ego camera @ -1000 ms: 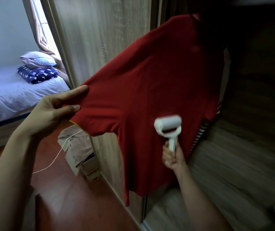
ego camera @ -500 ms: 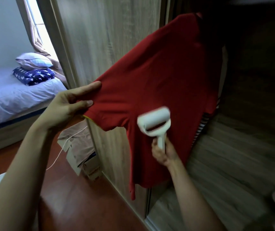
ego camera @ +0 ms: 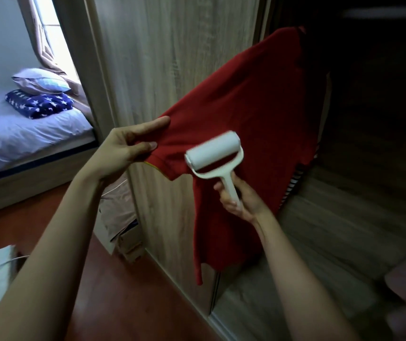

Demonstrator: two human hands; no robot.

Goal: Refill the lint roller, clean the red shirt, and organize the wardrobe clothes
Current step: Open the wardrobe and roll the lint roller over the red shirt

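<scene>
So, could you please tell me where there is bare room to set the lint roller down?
Bare: the bed sheet in front of the star blanket, the floor left of the wardrobe door, and the wardrobe board right of the red shirt. Crowded: the box of clothes against that door.

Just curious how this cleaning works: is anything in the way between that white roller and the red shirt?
Nothing visible does. The right hand holds the lint roller right over the sleeve of the red shirt, nothing between them. The left hand pinches the sleeve's hem off to the side, clear of the roller.
</scene>
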